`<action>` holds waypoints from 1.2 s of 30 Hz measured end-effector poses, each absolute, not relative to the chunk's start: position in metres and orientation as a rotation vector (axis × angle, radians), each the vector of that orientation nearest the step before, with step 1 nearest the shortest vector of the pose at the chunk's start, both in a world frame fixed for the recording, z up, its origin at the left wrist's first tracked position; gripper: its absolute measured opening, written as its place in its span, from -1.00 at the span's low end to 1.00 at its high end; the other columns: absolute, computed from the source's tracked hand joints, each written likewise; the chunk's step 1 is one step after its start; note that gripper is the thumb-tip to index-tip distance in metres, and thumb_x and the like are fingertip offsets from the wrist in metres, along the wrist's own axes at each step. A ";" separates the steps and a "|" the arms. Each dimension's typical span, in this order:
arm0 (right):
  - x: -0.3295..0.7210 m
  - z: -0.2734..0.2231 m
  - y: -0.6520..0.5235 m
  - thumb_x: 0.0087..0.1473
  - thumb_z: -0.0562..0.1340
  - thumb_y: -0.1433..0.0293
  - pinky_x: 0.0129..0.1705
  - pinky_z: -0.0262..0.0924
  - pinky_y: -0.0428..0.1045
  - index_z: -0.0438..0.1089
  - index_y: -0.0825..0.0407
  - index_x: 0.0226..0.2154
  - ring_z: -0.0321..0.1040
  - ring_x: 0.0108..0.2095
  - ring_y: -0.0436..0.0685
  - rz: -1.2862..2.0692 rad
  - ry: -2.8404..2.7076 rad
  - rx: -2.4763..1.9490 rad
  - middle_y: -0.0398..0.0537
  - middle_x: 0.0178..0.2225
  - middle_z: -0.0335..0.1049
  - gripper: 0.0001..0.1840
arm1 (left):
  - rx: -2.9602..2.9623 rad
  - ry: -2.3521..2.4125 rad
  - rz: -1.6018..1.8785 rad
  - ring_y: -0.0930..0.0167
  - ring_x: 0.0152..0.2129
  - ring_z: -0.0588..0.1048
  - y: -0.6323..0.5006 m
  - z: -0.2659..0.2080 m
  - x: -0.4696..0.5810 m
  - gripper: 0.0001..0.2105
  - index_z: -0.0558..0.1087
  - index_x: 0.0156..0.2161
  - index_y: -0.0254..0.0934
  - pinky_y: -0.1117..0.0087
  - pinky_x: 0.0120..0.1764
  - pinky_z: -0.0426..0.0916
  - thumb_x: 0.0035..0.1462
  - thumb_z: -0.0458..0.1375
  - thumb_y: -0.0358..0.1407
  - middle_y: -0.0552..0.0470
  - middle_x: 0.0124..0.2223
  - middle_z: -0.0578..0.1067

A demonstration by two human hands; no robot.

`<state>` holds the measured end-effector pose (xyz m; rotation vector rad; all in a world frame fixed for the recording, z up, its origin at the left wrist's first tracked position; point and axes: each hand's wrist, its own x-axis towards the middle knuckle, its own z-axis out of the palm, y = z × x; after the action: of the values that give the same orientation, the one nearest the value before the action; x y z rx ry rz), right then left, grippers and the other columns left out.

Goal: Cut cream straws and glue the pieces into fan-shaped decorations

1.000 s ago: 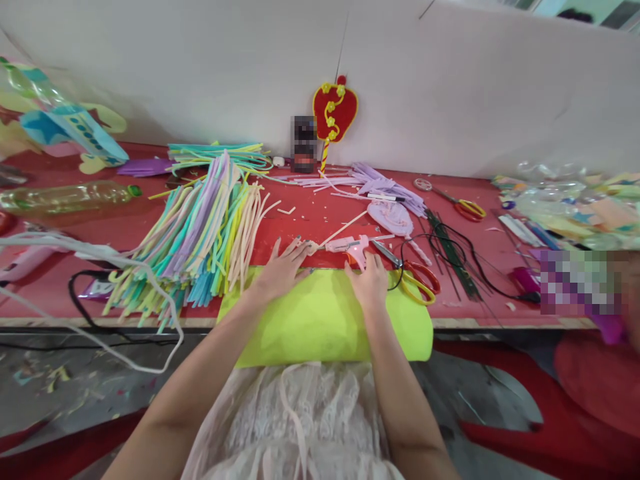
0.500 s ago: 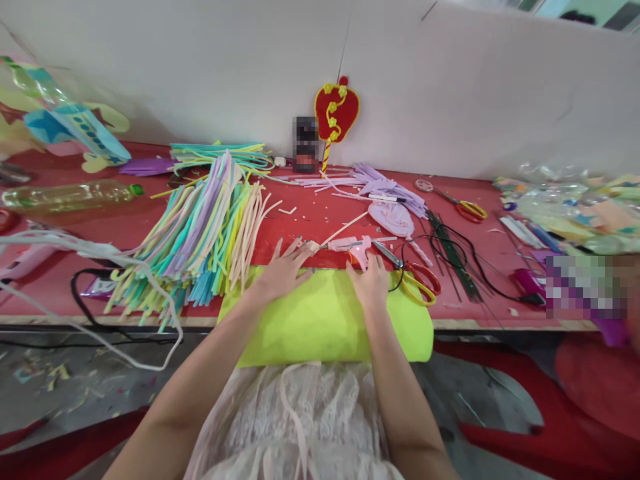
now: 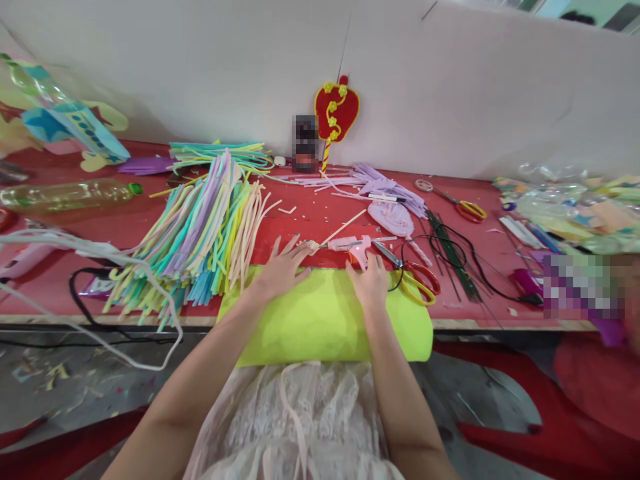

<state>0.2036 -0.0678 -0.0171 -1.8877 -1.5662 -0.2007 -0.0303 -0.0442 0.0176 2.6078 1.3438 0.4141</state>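
Note:
My left hand [image 3: 283, 268] lies flat with its fingers spread, across the top edge of a yellow-green sheet [image 3: 305, 327]. Close to its fingertips is a small beige piece [image 3: 312, 247]. My right hand [image 3: 371, 280] rests at the sheet's upper edge, thumb and fingers apart on either side of the handle of a pink glue gun [image 3: 364, 248]. The gun lies on its side, nozzle toward my left hand; whether my fingers touch the handle is unclear. Scissors with red and yellow handles [image 3: 420, 281] lie just right of my right hand.
A heap of coloured pipe cleaners [image 3: 195, 227] is at left, beside a plastic bottle [image 3: 70, 195] and a looping white cable [image 3: 170, 333]. Purple stems [image 3: 385, 183], dark green stems [image 3: 453, 257] and more scissors [image 3: 463, 205] lie right. A red ornament [image 3: 337, 113] stands behind.

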 end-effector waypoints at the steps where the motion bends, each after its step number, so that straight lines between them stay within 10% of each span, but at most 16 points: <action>1: 0.203 -0.017 -0.068 -0.04 0.20 0.15 -0.23 0.19 0.05 0.31 0.10 -0.13 0.32 -0.25 0.19 -0.202 -1.567 -1.889 0.10 -0.21 0.36 -0.54 | 2.613 1.344 0.413 0.30 0.27 -0.10 -0.044 0.018 -0.030 -0.52 0.09 0.22 -0.08 0.03 0.25 -0.42 0.21 -0.08 -0.14 0.09 0.28 0.11; 36: 0.196 -0.016 -0.068 0.00 0.18 0.27 -0.20 0.21 0.02 0.32 0.11 -0.06 0.28 -0.26 0.16 -0.164 -1.691 -1.803 0.07 -0.26 0.32 -0.56 | 2.579 1.413 0.520 0.32 0.25 -0.01 -0.043 0.018 -0.030 -0.58 0.15 0.19 -0.13 0.05 0.25 -0.30 0.22 -0.12 -0.25 0.06 0.23 0.22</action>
<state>0.1962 -0.0677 -0.0163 -1.8034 -1.6907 -0.1645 -0.0304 -0.0432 0.0183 2.5791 1.4127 0.5200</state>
